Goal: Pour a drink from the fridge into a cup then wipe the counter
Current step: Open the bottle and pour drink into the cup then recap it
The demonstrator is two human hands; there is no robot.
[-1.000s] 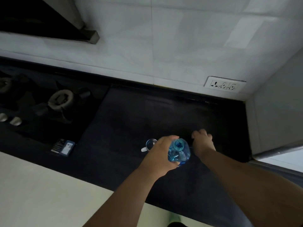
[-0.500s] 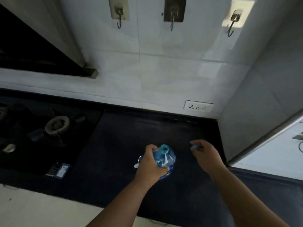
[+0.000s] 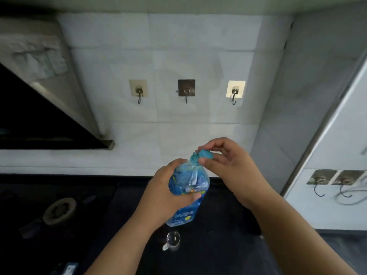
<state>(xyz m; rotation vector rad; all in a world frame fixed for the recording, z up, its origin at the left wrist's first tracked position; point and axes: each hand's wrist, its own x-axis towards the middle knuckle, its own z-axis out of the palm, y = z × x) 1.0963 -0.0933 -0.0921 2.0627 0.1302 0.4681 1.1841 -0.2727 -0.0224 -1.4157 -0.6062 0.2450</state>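
A blue plastic bottle [image 3: 188, 181] is held up over the dark counter [image 3: 214, 245], tilted a little, with my left hand [image 3: 166, 193] wrapped around its body. My right hand [image 3: 224, 163] pinches the blue cap [image 3: 205, 154] with thumb and fingers right at the bottle's mouth. Below the bottle a small clear glass cup [image 3: 173, 241] with a handle stands upright on the counter. I cannot tell how much liquid the cup holds.
A gas stove burner [image 3: 59, 211] sits on the left of the counter, under a range hood [image 3: 45, 108]. Three wall hooks [image 3: 186, 91] hang on the white tiles. A white fridge side [image 3: 337, 175] with more hooks stands at the right. A small box [image 3: 69, 268] lies near the front edge.
The camera has tilted up. My left hand has lifted the bottle higher, and my right hand has brought the cap from the counter side to the bottle's mouth.
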